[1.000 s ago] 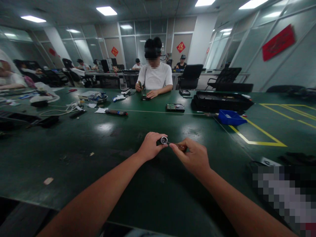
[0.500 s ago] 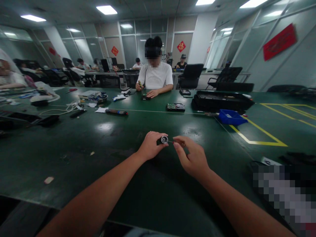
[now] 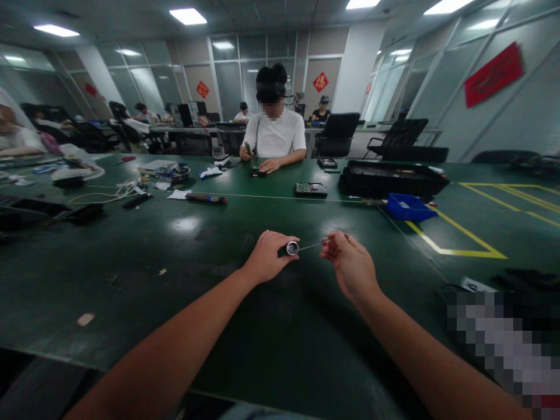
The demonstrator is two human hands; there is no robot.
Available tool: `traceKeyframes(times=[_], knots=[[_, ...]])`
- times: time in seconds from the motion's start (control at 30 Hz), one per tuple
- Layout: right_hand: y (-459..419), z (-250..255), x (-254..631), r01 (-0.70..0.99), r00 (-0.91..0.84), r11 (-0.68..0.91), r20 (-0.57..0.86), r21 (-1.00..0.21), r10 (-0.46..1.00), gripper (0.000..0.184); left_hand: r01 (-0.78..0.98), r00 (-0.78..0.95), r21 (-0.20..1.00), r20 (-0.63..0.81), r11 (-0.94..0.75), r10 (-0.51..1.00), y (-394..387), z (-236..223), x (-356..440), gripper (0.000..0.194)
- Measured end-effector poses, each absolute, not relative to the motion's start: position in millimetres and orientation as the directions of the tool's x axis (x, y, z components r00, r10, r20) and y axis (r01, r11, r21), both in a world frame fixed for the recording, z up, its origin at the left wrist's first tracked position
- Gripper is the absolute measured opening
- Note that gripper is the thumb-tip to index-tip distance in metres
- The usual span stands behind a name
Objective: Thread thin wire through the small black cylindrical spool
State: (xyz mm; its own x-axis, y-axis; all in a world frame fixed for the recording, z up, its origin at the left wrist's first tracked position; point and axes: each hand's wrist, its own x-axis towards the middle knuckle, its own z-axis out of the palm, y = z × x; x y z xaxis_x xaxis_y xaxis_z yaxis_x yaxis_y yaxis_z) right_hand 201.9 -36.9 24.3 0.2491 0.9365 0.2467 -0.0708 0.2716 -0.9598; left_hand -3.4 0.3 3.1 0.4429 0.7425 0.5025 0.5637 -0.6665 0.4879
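Observation:
Above the green table, my left hand (image 3: 266, 258) grips a small round part (image 3: 293, 249) between thumb and fingers. Its silvery ring-shaped end faces me, and dark detail shows inside. A thin metal rod (image 3: 310, 247) runs from the right edge of this part to the fingertips of my right hand (image 3: 353, 265). These fingers are closed in a pinch on the rod's far end, where a bit of red shows. I cannot tell whether the rod enters the part or only touches it, nor what kind of tool it is.
Beyond my hands lie a pen-like dark tool (image 3: 205, 198), an opened hard drive (image 3: 310, 189), a black tray (image 3: 394, 178) and a blue bin (image 3: 410, 207). Across the table (image 3: 153, 245), a person in a white shirt (image 3: 280, 134) works on a small device. Yellow tape marks the right side.
My right hand has moved right, away from the round part, and its fingers have curled in more. More of the thin rod shows now. My left hand has hardly moved.

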Motion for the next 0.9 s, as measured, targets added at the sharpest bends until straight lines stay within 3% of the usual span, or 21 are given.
traceKeyframes(times=[0.07, 0.17, 0.37, 0.6, 0.77, 0.9], knots=[[-38, 26, 201, -0.031, 0.263, 0.298, 0.280, -0.954, 0.923, 0.028, 0.573, 0.432, 0.485, 0.506, -0.660, 0.747, 0, 3, -3, 0.038], [-47, 31, 197, 0.192, 0.252, 0.368, 0.408, -0.910, 0.878, 0.026, 0.579, 0.431, 0.482, 0.504, -0.658, 0.748, 0, 3, -2, 0.037], [-61, 38, 192, 0.510, 0.114, 0.448, 0.574, -0.734, 0.811, 0.019, 0.577, 0.423, 0.495, 0.499, -0.650, 0.756, 0, 2, -2, 0.038], [-63, 43, 195, 0.630, 0.029, 0.468, 0.621, -0.619, 0.783, 0.020, 0.578, 0.415, 0.495, 0.506, -0.649, 0.756, 1, -1, -3, 0.038], [-65, 46, 196, 0.728, 0.001, 0.454, 0.663, -0.513, 0.748, 0.038, 0.574, 0.426, 0.498, 0.497, -0.651, 0.756, 1, -1, -4, 0.037], [-66, 45, 195, 0.730, -0.030, 0.474, 0.671, -0.491, 0.741, 0.039, 0.571, 0.420, 0.500, 0.503, -0.651, 0.755, 1, -1, -4, 0.037]])
